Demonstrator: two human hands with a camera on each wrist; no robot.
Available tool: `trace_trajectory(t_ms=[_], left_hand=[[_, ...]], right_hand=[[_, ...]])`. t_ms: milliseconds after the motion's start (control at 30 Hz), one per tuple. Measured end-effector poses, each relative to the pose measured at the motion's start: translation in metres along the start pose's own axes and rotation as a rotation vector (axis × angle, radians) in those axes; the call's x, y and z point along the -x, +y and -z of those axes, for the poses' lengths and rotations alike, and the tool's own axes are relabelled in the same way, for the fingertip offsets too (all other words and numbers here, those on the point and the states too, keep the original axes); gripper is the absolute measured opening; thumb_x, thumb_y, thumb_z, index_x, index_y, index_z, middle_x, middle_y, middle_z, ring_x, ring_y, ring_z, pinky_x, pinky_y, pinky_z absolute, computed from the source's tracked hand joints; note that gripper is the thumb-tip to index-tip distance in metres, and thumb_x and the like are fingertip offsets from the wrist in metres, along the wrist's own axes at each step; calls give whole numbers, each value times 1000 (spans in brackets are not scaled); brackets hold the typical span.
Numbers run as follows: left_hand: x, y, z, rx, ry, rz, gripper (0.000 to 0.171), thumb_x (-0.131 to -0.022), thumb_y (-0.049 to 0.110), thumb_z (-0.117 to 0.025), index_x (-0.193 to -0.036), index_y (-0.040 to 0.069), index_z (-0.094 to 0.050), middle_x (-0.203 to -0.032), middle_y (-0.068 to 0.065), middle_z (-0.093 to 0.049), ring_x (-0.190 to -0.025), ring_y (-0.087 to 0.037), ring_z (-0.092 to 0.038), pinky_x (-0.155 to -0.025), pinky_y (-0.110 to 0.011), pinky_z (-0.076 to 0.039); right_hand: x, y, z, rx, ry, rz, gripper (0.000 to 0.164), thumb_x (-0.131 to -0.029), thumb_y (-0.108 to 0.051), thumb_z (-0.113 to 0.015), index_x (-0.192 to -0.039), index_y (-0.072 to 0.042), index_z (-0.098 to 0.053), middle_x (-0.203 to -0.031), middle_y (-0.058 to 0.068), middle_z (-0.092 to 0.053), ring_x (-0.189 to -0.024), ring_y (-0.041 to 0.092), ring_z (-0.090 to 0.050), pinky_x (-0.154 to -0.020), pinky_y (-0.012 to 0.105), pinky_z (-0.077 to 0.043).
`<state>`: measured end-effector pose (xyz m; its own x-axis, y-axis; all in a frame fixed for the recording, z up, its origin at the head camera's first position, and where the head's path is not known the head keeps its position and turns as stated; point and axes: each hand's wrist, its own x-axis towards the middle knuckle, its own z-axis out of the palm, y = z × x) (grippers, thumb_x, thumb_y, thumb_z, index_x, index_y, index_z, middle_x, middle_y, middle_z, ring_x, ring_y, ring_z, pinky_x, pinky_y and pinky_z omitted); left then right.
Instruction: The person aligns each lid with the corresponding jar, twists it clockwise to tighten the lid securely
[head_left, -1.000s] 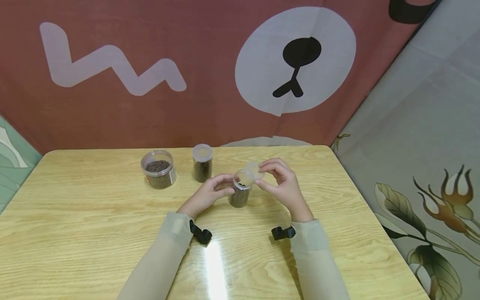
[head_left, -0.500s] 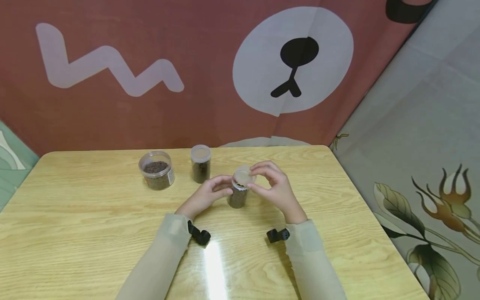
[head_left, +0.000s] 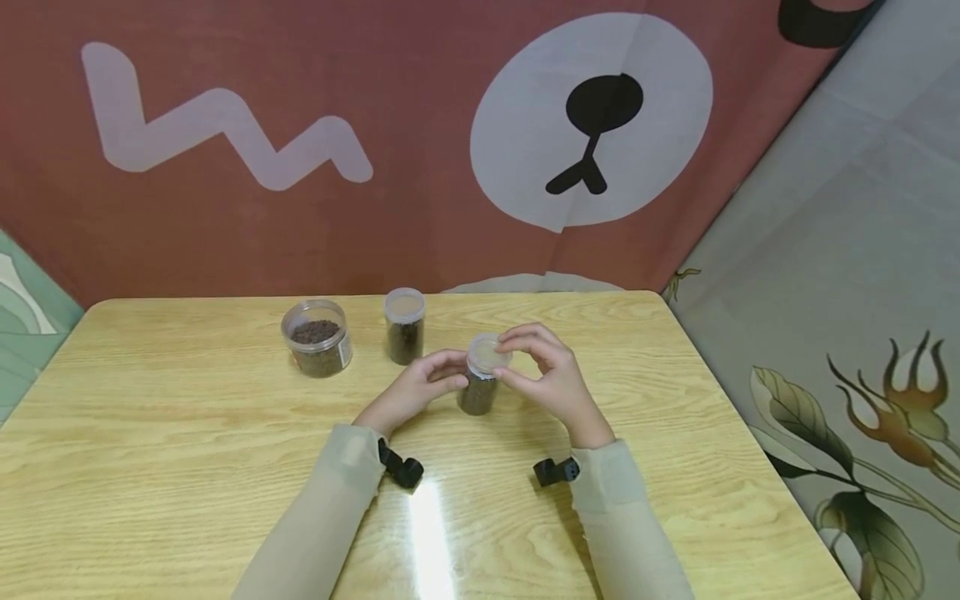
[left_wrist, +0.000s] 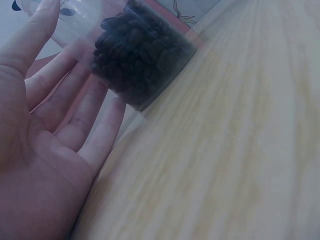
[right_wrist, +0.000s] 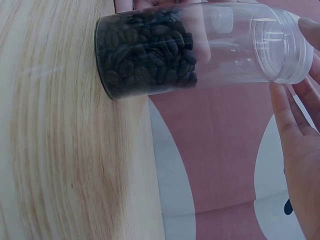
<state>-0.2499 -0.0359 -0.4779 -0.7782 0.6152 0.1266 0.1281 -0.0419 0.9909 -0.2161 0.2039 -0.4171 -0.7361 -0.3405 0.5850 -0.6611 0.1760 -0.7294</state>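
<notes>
A clear cylindrical jar stands upright on the table, part filled with dark coffee beans. My left hand steadies it from the left, thumb on the near side and fingers round the far side. In the left wrist view the fingers reach behind the jar wall. On the mouth of the jar sits a translucent lid, its rim level in the head view. My right hand pinches the lid's right edge between thumb and fingers. Whether the lid is fully seated cannot be told.
Behind and left stands a second cylindrical jar with dark contents and a pale top. Further left is a wide clear jar, lidless, holding brown granules. The wooden table meets a red printed cloth at its back edge.
My right hand has brought the lid leftward and down, from tilted beside the jar to lying over its mouth. The left hand and jar have stayed in place.
</notes>
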Motion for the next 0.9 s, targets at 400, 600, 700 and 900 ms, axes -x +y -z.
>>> trace_trajectory(t_ms=[400,600,700,900], left_hand=[[0,-1,1,-7,-6,15,46,-103,20,-62,-144,0,-52,-143,-15,-56,-133,-30,-53,-112,-45,-44],[0,0,1,-13,-5,17,46,-103,20,-62,-143,0,-52,-142,-16,-56,-133,-30,-53,-113,-47,-43],[-1,-1,1,-18,-6,22,46,-103,21,-62,-143,0,-52,-142,-15,-56,-133,-30,-53,-113,-46,-43],[-1,-2,1,-31,-1,28,46,-103,21,-62,-143,0,-53,-142,-16,-56,-133,-31,-53,-113,-47,-43]], right_hand=[[-1,-2,-2,8,-13,-2,35,-75,22,-77,-105,6,-70,-116,24,-60,-111,31,-58,-106,30,-49],[0,0,0,-16,-32,-5,29,-79,20,-76,-103,4,-72,-116,22,-60,-111,24,-59,-102,30,-52],[1,1,0,-35,-39,-5,27,-80,20,-75,-102,4,-73,-116,23,-60,-111,25,-59,-101,31,-53],[1,2,1,-64,-50,-18,24,-80,19,-75,-98,2,-73,-117,22,-60,-113,24,-59,-100,32,-54]])
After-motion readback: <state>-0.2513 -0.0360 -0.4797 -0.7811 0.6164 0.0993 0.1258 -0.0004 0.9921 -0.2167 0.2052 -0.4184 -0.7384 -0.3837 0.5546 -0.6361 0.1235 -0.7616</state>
